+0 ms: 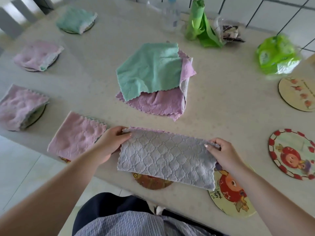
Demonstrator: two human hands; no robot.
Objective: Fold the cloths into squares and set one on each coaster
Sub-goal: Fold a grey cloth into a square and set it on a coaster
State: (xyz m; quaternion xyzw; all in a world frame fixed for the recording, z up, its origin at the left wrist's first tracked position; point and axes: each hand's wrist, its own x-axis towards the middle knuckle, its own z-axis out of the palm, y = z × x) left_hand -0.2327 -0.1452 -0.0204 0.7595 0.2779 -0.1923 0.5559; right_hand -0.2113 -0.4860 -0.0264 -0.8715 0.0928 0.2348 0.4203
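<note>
A grey quilted cloth (166,157), folded once into a long strip, hangs over the near table edge. My left hand (112,142) pinches its upper left corner and my right hand (221,154) pinches its upper right corner. It partly covers a brown coaster (153,182) and a cartoon coaster (230,193). Folded cloths sit on coasters along the left: a pink one (76,135), another pink one (18,108), a third pink one (36,55) and a green one (75,18). A pile of unfolded cloths lies mid-table, green (150,68) over purple (156,103).
Two bare coasters lie at the right: a red-rimmed one (291,154) and a pale one (297,92). At the back stand a clear bottle (170,16), a green bag roll (199,24), a dark packet (231,33) and a green plastic pack (276,53).
</note>
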